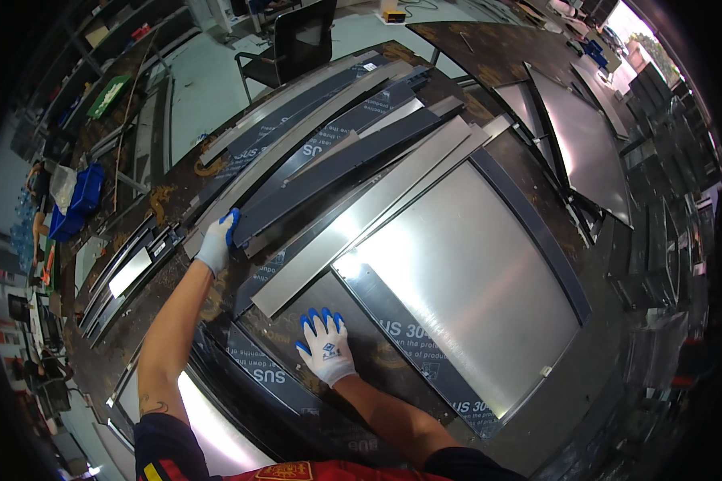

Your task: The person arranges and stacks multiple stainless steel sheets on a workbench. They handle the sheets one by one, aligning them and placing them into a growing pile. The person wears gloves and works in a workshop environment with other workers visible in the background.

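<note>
In a white work glove with blue fingertips, my left hand [219,240] is closed on the near end of a long metal strip [337,164] covered in dark film. My right hand [326,345], gloved alike, lies with fingers spread on a dark surface just below a bare silver strip [369,216]. To its right is a large brushed metal panel [473,280] with film-covered edges. Other long metal strips [297,136] lie side by side beyond my left hand.
Short metal profiles [132,268] are stacked on the worktable's left. A blue bin [78,202] stands farther left. Beyond the table is a black chair [303,40]. Another table [497,48] at the far right has large sheets [578,144] leaning beside it.
</note>
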Motion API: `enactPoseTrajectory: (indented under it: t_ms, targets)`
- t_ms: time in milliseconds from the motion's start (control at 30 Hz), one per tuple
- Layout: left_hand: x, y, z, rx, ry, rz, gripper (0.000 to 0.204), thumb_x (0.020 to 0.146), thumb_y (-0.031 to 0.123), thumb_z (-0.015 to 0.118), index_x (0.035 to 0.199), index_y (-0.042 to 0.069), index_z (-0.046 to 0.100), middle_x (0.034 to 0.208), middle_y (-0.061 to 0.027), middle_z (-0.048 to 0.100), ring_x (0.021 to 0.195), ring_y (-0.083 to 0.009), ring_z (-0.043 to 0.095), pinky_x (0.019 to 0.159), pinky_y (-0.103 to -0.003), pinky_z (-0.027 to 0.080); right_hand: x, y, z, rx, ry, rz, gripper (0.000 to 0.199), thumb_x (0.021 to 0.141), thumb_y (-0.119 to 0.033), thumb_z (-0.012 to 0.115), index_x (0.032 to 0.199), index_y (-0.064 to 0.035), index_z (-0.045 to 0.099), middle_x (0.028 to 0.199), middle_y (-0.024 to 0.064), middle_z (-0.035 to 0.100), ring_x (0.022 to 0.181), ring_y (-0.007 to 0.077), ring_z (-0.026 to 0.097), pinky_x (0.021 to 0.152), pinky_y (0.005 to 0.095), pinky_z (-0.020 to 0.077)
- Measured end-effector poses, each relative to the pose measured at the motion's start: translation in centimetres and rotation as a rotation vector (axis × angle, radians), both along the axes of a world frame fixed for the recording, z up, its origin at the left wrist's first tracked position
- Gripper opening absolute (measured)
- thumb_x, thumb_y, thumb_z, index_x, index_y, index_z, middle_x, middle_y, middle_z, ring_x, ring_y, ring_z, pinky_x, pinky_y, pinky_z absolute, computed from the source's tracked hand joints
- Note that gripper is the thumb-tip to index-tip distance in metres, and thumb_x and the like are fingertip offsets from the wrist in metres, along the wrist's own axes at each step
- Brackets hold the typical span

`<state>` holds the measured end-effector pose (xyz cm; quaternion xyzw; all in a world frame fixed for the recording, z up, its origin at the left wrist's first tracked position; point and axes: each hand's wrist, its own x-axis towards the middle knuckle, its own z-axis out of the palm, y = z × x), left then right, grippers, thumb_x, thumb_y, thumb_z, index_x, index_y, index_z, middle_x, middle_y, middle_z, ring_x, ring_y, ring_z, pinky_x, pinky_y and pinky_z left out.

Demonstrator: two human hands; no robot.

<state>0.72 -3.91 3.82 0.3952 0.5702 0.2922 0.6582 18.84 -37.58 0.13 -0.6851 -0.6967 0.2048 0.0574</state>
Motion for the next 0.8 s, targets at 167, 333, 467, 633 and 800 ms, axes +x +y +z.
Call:
enactPoseTrajectory:
  t_ms: [167,333,467,633,800]
  targets:
    - [-1.0,-10.1,2.1,-0.032,-0.403,-0.154,0.041,0.107,0.038,0.074,0.129,0.004,0.07,0.118,-0.0072,0.077,0.101,-0.0228,0.077,0.09,-0.042,0.064,0.0,-0.5,-0.1,0.06,0.03,-0.029,0.068,0.109,-0.05,0.058,0.163,-0.0088,0.052,0.171,0.0156,0.046,0.16,0.0395,0.038,0.132,0.0595,0.0244]
    - [-4.3,-24.2,3.8,-0.111,-0.526,0.073,0.033,0.108,0.019,0.071,0.133,-0.002,0.068,0.124,-0.0117,0.076,0.112,-0.0248,0.076,0.1,-0.041,0.064,-0.6,-0.7,-0.7,0.128,0.061,-0.044,0.069,0.104,-0.05,0.062,0.158,-0.0066,0.056,0.166,0.0191,0.049,0.16,0.0432,0.036,0.132,0.0612,0.0227]
    - [-7.9,-37.3,7.0,-0.187,-0.709,0.229,0.041,0.11,0.013,0.066,0.147,-0.006,0.061,0.14,-0.0189,0.071,0.125,-0.031,0.074,0.109,-0.045,0.062,-0.9,-1.1,-2.2,0.241,0.044,-0.067,0.069,0.098,-0.049,0.069,0.151,-0.0038,0.063,0.162,0.0239,0.051,0.157,0.0479,0.037,0.132,0.0625,0.0207]
    - [-13.5,-52.6,9.9,-0.144,-0.742,0.348,0.057,0.11,0.023,0.068,0.159,0.0,0.052,0.147,-0.0168,0.069,0.128,-0.0308,0.072,0.107,-0.046,0.062,-2.0,-1.8,-2.9,0.194,0.288,-0.191,0.056,0.112,-0.042,0.056,0.153,-0.0052,0.063,0.161,0.0196,0.058,0.155,0.0384,0.045,0.134,0.0538,0.0255]
    - [-17.5,-63.3,9.8,-0.128,-0.77,0.45,0.053,0.113,0.013,0.06,0.163,0.0,0.048,0.151,-0.0176,0.065,0.135,-0.031,0.067,0.115,-0.05,0.056,-8.6,-8.1,1.8,-0.195,1.225,-0.261,0.048,0.121,-0.03,0.047,0.149,0.0049,0.062,0.137,0.0147,0.072,0.121,0.0237,0.072,0.107,0.034,0.055]
